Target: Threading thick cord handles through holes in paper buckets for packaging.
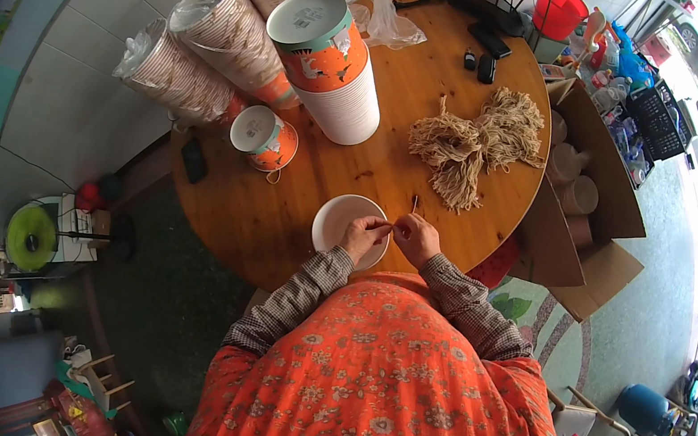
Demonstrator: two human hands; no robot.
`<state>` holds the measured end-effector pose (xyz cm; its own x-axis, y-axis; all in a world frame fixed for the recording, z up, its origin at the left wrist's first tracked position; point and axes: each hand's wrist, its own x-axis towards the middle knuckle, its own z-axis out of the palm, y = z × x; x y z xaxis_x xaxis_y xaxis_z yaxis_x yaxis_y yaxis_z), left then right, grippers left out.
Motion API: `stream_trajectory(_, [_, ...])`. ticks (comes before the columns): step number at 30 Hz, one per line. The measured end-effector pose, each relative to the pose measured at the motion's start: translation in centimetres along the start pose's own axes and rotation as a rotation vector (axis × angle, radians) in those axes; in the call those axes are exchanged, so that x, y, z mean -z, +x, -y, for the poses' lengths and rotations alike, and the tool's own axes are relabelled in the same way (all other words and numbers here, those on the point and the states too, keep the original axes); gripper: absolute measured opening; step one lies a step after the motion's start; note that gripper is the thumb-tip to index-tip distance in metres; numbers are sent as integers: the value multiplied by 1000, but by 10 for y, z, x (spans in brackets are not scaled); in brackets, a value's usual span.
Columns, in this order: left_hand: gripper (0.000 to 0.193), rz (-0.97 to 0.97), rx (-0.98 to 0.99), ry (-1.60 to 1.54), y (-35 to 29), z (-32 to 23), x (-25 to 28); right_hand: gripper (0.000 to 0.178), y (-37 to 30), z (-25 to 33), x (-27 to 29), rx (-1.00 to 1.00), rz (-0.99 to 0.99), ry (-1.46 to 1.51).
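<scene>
the person's two hands meet over the near edge of the round wooden surface (pixel 299 251). the right hand (pixel 416 239) pinches a thin cord (pixel 414 202), whose end pokes up past the fingers; the left hand (pixel 365 237) has its fingertips drawn together at the white cup's (pixel 329 220) rim, though i can't tell what they grip. the cup opens upward, both forearms angle inward, wrists bent. farther on, left of centre, a small orange cup (pixel 273 149) stands upside down, a cord loop at its foot, beside a tall inverted stack (pixel 340 107); its orange print shows pale animals, and the base marking is too small to read. to the right lies a bundle of cords (pixel 479 147), and beyond the edge an open cardboard box (pixel 548 248) holds more cups. plastic-wrapped stacks (pixel 236 37) lean at the back left; dark key fobs (pixel 486 69) lie at the back right.
</scene>
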<state>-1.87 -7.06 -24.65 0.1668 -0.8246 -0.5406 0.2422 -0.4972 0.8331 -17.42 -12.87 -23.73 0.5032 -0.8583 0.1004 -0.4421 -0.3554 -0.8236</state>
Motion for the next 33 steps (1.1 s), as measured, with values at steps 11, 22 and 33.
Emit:
stream_trajectory(11, [9,4,-155,176,10,18,14,12,1,-6,17,-15,83,33])
stream_trajectory(22, [12,-34,-178,378,20,29,15,12,-3,-2,17,-20,95,-72])
stream_trajectory(33, [26,148,-166,228,0,-3,0,12,7,-10,17,1,106,-3])
